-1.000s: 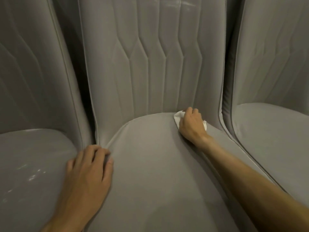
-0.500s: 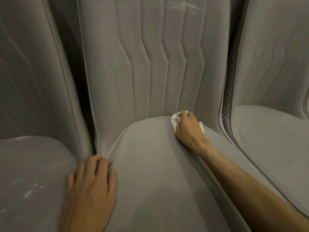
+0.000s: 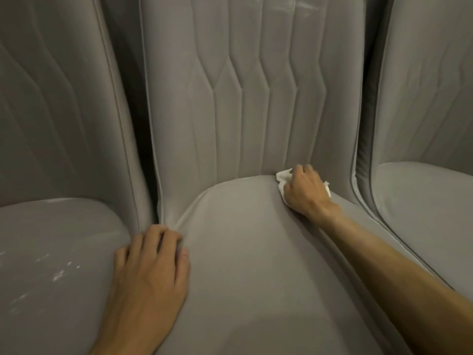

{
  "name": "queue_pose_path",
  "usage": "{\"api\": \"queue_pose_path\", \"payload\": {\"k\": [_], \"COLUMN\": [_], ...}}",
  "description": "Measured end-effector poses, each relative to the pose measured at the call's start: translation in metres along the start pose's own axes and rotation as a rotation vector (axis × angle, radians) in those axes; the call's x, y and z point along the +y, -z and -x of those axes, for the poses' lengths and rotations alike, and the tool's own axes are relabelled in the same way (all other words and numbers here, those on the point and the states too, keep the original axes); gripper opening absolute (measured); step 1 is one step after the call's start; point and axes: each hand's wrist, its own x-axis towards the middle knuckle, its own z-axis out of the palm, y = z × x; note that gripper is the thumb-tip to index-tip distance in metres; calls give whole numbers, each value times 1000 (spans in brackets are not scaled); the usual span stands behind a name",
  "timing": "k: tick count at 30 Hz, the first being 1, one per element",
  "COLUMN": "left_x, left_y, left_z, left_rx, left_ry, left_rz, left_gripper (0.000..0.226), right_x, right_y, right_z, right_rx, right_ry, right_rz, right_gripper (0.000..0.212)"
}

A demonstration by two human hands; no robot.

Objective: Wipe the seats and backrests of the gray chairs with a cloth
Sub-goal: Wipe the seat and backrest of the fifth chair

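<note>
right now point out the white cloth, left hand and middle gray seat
white crumpled cloth point(image 3: 282, 182): head view, left edge
left hand point(image 3: 151, 276): head view, back
middle gray padded seat point(image 3: 256, 252): head view, centre

The left hand point(image 3: 151, 272) lies palm down at seven o'clock, its fingers close together and nearly straight, pointing toward twelve. The bare right forearm reaches in from four o'clock. The right hand point(image 3: 305, 193), knuckles up near centre, curls its fingers round the cloth point(image 3: 282, 176).
</note>
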Motion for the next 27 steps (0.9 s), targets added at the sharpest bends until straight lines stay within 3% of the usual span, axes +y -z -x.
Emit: {"api": "queue_pose_path", "payload": {"k": [4, 8, 16, 23, 27], "left_x": [-1, -3, -3, -4, -5], "left_y": [-3, -5, -4, -4, -7], "left_z": [1, 3, 2, 2, 5], "left_rx": [16, 22, -1, 16, 27], "left_ry": [-18, -34, -9, 2, -10], "left_rz": [-15, -38, -33, -10, -7], "left_gripper": [22, 18, 20, 19, 15], "right_x": [-38, -73, -41, -90, -56], "right_y": [-9, -17, -4, -14, -5], "right_z": [-3, 11, 1, 18, 5], "right_rx": [-2, -14, -25, -98, -77], "right_ry": [19, 219, 46, 368, 273], "right_rz": [-24, -68, -65, -131, -84], "right_gripper": [24, 22, 28, 20, 23]}}
